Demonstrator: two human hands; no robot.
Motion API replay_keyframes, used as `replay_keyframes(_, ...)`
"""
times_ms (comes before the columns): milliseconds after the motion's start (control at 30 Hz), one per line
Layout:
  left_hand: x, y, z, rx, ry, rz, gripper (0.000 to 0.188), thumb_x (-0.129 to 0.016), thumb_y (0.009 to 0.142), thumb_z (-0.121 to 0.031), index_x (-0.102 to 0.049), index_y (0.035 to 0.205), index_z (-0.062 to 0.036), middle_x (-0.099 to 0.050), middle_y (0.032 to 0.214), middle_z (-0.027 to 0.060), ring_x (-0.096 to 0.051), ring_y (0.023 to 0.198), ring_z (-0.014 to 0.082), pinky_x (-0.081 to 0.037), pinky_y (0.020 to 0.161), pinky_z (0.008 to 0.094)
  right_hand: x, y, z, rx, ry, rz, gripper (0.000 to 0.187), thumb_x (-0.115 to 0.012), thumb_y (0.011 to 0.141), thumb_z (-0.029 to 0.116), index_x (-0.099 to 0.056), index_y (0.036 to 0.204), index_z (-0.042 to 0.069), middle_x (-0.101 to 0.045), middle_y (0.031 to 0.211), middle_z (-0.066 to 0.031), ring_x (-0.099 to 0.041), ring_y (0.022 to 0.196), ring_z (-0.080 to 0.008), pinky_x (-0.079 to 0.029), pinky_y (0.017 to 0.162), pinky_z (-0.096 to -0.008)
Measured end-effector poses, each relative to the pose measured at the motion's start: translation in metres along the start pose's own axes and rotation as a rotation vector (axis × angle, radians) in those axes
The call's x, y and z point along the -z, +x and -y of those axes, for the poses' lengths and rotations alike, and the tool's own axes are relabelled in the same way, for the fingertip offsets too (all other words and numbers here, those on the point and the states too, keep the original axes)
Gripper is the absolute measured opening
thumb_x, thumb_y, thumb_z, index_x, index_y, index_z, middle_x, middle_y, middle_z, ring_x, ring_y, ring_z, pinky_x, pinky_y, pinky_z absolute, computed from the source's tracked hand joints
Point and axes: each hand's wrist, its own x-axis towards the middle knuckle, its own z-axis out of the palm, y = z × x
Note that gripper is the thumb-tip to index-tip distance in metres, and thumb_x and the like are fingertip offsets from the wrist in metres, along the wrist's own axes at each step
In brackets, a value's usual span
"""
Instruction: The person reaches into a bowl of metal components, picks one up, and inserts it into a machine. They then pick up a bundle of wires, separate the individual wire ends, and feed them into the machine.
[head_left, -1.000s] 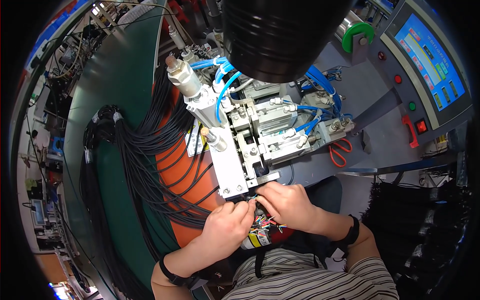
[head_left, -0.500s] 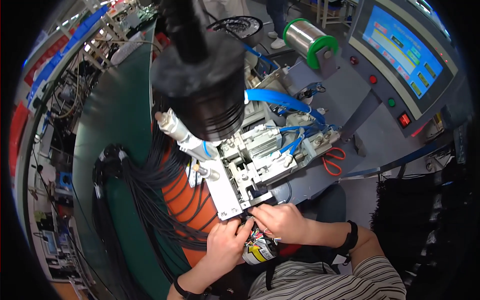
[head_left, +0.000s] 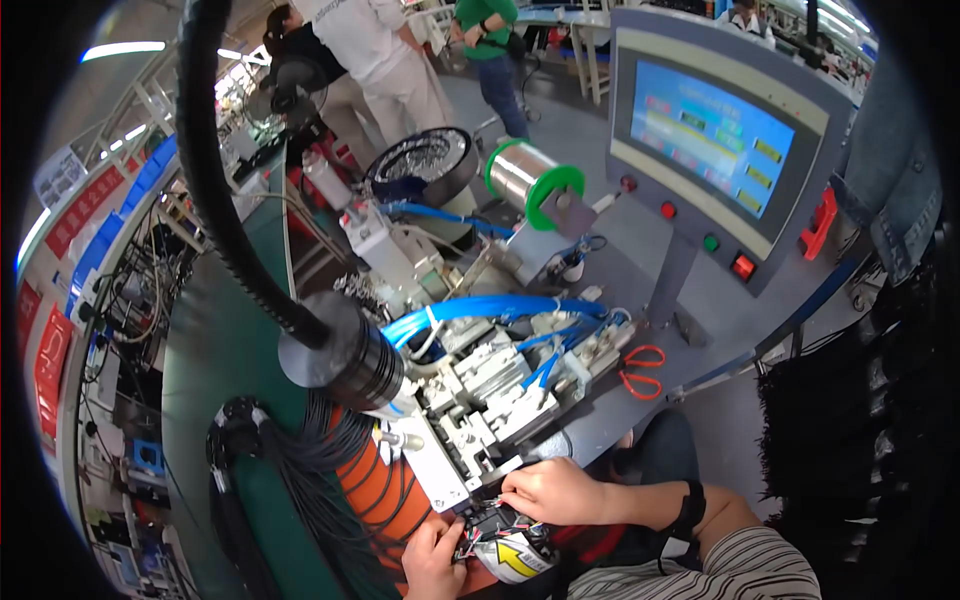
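Observation:
My left hand (head_left: pixel 435 558) is closed at the front of the metal fixture, thumb and fingers together beside a bundle of thin coloured wire ends (head_left: pixel 478 543). What its fingertips hold is too small to name. My right hand (head_left: pixel 555 492) pinches just under the fixture's front edge, its fingertips near black cable ends and thin wires; the pinched thing is hidden. Below both hands lies a white wrapped bundle with a yellow arrow (head_left: pixel 515 560). The machine's metal fixture (head_left: pixel 480 420) stands directly ahead, with a white plate (head_left: pixel 432 465) on its left side.
Black cables (head_left: pixel 310 455) drape over an orange surface (head_left: pixel 375 490) on the left. A black cylinder on a hose (head_left: pixel 340 350) hangs over the fixture. Blue tubes (head_left: pixel 500 305), red-handled scissors (head_left: pixel 642 372), a solder wire spool (head_left: pixel 530 180) and a screen panel (head_left: pixel 710 140) stand beyond. People stand far back.
The head view has tilted up, showing more background. My hands have moved apart, with the left drawn back from the fixture's edge. My right hand still pinches near the fixture's front.

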Motion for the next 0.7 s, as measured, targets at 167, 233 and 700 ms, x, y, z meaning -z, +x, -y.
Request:
replay_keyframes(167,-0.001,0.001,-0.003,0.137,-0.148,-0.055,0.032,-0.068,0.073,0.006,-0.064,0.103,-0.0050,-0.060,0.080,0.0116,-0.061,0.066,0.0240,-0.048,0.059,0.0306,0.015,-0.004,0.021,0.004,0.355,0.112,0.022,-0.069,0.086,0.014,-0.065,0.106,0.004,-0.068,0.088,-0.0090,-0.065,0.065,-0.0171,-0.052,0.059,-0.0305)
replay_keyframes(233,-0.004,0.002,-0.001,0.151,-0.380,-0.067,0.030,-0.071,0.074,0.003,-0.064,0.102,-0.0040,-0.060,0.077,0.0117,-0.060,0.063,0.0219,-0.047,0.057,0.0296,0.013,-0.005,0.021,-0.004,0.537,0.202,0.027,-0.070,0.086,0.012,-0.065,0.111,0.004,-0.068,0.092,-0.0075,-0.064,0.066,-0.0127,-0.051,0.060,-0.0274)
replay_keyframes(700,-0.010,0.003,-0.004,-0.046,-0.348,-0.197,0.020,-0.074,0.073,0.000,-0.069,0.092,-0.0032,-0.063,0.070,0.0113,-0.059,0.054,0.0221,-0.048,0.053,0.0306,-0.026,-0.012,0.013,-0.099,0.959,0.165,0.027,-0.058,0.097,0.005,-0.058,0.124,0.000,-0.061,0.092,-0.0019,-0.056,0.073,-0.0044,-0.047,0.065,-0.0200)
